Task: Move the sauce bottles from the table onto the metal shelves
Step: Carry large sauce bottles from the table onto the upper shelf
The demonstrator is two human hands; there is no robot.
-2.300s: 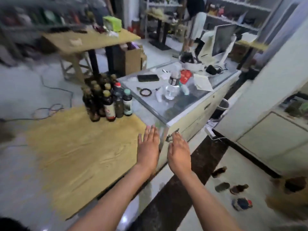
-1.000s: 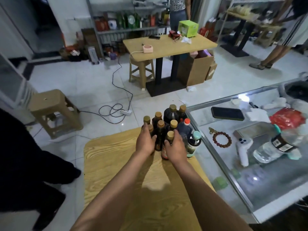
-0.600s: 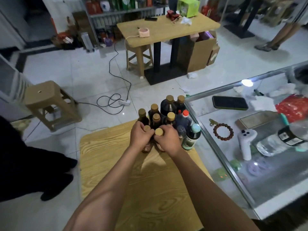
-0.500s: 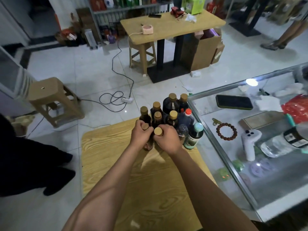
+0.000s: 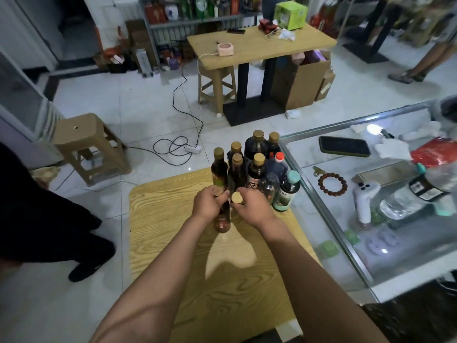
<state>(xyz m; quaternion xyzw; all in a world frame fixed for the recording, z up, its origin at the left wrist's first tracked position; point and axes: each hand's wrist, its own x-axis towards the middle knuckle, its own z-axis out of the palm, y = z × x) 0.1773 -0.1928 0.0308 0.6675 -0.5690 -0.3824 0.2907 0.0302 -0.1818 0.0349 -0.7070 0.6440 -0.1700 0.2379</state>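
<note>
Gripping the neck of a dark sauce bottle (image 5: 223, 222) with the left hand (image 5: 207, 203), fingers curled tight just under its gold cap, the bottle's red-labelled base showing below the wrist over the wooden table (image 5: 173, 219); whether that base is touching the tabletop or lifted clear, impossible to tell. Wrapping the right hand (image 5: 252, 205) round the neck of a second bottle (image 5: 237, 197), only its gold cap peeking out beside the thumb, the body hidden behind the knuckles. Holding both hands side by side, nearly touching, at the near edge of the bottle cluster (image 5: 257, 167).

Standing upright behind the hands at the table's far right corner: several dark gold-capped bottles, one red-capped bottle (image 5: 278, 164), a clear bottle (image 5: 269, 186) and a teal-capped bottle (image 5: 286, 191) nearest the glass counter (image 5: 321, 219). Lying on that counter just to the right: a black phone (image 5: 344, 146), a bead bracelet (image 5: 332, 184), a white gadget (image 5: 363, 201).

Sitting well apart across the tiled floor, along the back wall: the metal shelves (image 5: 197, 18), already stocked with goods. Standing between table and shelves: a tan stool (image 5: 86, 144) and a second wooden table (image 5: 262, 45) bearing a green box (image 5: 291, 11).
</note>
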